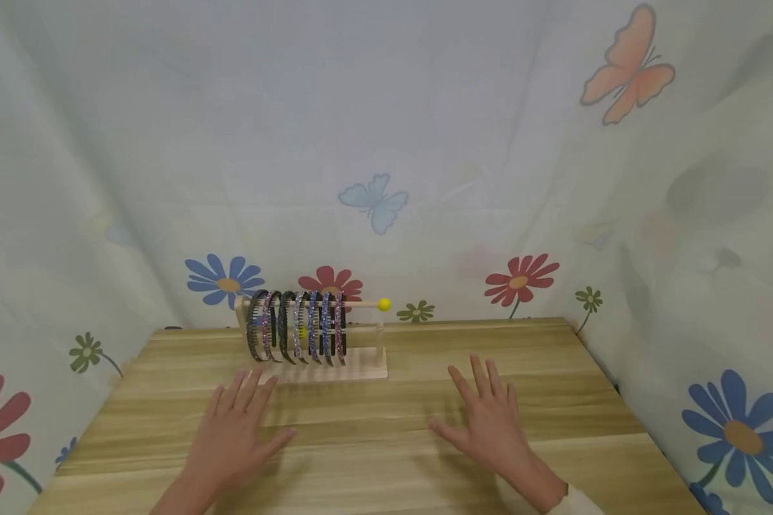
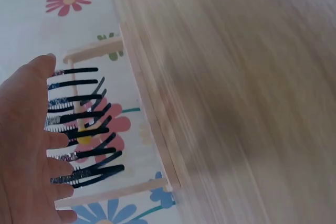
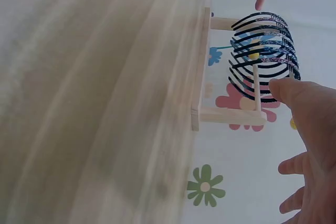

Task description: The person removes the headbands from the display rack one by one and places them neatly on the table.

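A pale wooden stand (image 1: 363, 363) with a flat base holds several toothed headbands (image 1: 313, 325) in a row on its upper rod. Some headbands glitter in pink, silver or blue, and others are dark. A yellow ball (image 1: 384, 305) caps the rod's right end. My left hand (image 1: 230, 436) is held over the table just in front of the stand's left part, fingers spread and holding nothing. To the right of the stand, my right hand (image 1: 494, 429) hovers with its fingers spread too, palm down. The right wrist view shows the headbands' dark tips (image 3: 239, 51) hanging free.
The wooden table (image 1: 373, 436) runs back to a white cloth (image 1: 425, 129) printed with flowers and butterflies, which also hangs along both sides. The stand sits toward the table's back edge, left of the middle.
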`<state>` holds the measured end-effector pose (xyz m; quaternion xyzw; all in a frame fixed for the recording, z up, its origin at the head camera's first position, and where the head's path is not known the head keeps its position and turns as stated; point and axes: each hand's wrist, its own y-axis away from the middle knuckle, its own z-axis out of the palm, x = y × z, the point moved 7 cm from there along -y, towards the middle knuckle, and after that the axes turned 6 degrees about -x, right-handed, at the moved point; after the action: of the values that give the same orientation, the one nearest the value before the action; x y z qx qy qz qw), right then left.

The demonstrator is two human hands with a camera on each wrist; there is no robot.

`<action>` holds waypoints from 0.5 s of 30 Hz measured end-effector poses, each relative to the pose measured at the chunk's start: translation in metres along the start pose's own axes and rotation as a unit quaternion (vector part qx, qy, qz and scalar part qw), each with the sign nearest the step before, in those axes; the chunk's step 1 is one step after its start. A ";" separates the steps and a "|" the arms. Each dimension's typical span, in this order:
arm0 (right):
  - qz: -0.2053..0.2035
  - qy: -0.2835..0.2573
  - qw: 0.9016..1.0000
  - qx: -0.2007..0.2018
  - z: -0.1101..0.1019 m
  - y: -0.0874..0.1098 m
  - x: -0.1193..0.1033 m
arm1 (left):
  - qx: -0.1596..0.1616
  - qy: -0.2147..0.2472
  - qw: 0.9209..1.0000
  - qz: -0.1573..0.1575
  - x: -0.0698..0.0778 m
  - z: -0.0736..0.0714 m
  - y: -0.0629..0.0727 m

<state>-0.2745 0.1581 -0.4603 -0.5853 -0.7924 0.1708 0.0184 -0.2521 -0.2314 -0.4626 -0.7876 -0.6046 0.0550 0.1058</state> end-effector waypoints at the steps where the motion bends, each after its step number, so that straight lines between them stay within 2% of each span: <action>1: -0.001 -0.001 1.000 0.000 -0.002 -0.001 -0.001 | 0.004 0.000 1.000 0.001 -0.003 -0.002 0.000; 9: -0.023 0.000 1.000 0.011 -0.016 -0.012 -0.009 | 0.015 0.010 1.000 -0.006 -0.025 -0.018 -0.002; 15: -0.034 -0.008 0.999 0.008 -0.027 -0.027 -0.020 | 0.021 0.029 0.999 -0.019 -0.046 -0.023 -0.006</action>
<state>-0.2866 0.1394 -0.4234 -0.5562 -0.8108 0.1808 0.0224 -0.2646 -0.2766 -0.4404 -0.7749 -0.6147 0.0432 0.1405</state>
